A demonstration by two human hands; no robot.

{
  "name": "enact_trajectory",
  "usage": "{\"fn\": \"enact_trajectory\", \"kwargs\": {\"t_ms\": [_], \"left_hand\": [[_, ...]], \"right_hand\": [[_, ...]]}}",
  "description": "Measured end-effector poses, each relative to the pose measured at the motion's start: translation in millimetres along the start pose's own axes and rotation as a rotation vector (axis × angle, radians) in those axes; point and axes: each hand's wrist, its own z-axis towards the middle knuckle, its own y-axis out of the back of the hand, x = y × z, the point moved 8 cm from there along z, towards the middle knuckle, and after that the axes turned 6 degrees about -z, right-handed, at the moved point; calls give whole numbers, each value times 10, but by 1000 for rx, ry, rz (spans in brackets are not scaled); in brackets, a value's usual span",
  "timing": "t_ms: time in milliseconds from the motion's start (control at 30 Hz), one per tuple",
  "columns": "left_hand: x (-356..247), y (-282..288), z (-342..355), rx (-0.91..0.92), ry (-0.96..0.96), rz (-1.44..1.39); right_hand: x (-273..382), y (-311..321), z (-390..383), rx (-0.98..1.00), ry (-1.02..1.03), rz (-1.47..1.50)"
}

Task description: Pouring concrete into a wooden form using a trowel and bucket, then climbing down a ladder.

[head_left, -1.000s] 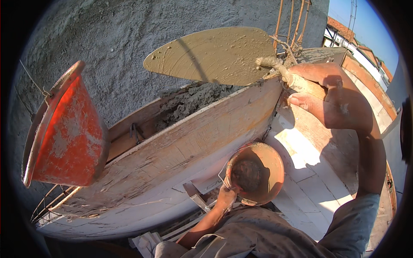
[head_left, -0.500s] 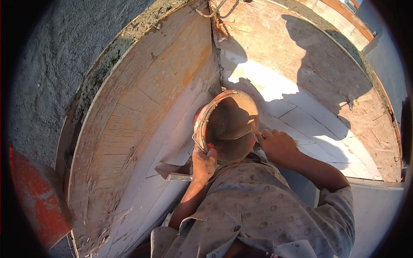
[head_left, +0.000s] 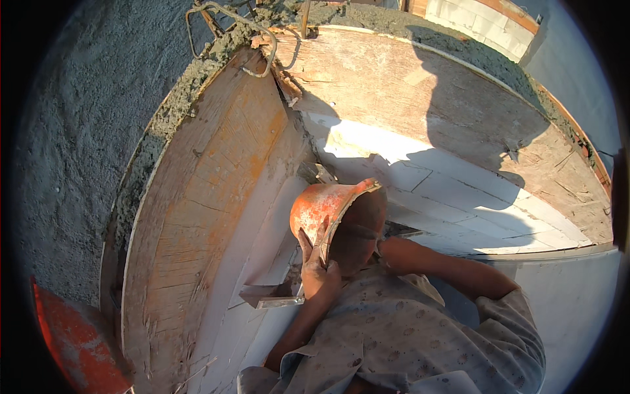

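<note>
An orange-red bucket (head_left: 315,209), worn and spattered, is tipped on its side in front of my chest, its mouth turned right toward me. My left hand (head_left: 319,266) holds it from below, fingers stretched up along the outer wall and thumb by the rim. At the bucket's mouth is my right hand (head_left: 394,255), its fingers closed and partly hidden. It grips a trowel whose blade (head_left: 359,231) shows dimly in the shaded inside. How much mortar is in there I cannot tell.
Two wooden boards (head_left: 203,157) meet in a corner ahead, with wet concrete (head_left: 154,141) along their tops. A bent steel rod (head_left: 271,49) sticks out over the corner. White blocks (head_left: 453,190) line the inside. A metal bracket (head_left: 272,299) is by my left forearm; a red panel (head_left: 75,335) stands lower left.
The bucket has tilted further over, showing its outer wall, and sits lower in view. My left hand now spreads along its side; my right hand has moved lower and slightly left with the trowel.
</note>
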Motion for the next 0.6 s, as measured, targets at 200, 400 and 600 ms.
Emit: {"fn": "enact_trajectory", "kwargs": {"t_ms": [200, 400, 600], "left_hand": [[538, 451, 40, 34, 216, -372], [875, 822, -254, -93, 526, -774], [1035, 1169, -629, -45, 602, -1004]], "right_hand": [[38, -123, -148, 283, 47, 859], [337, 1100, -775, 249, 49, 1091], [1333, 2772, -967, -453, 334, 625]]}}
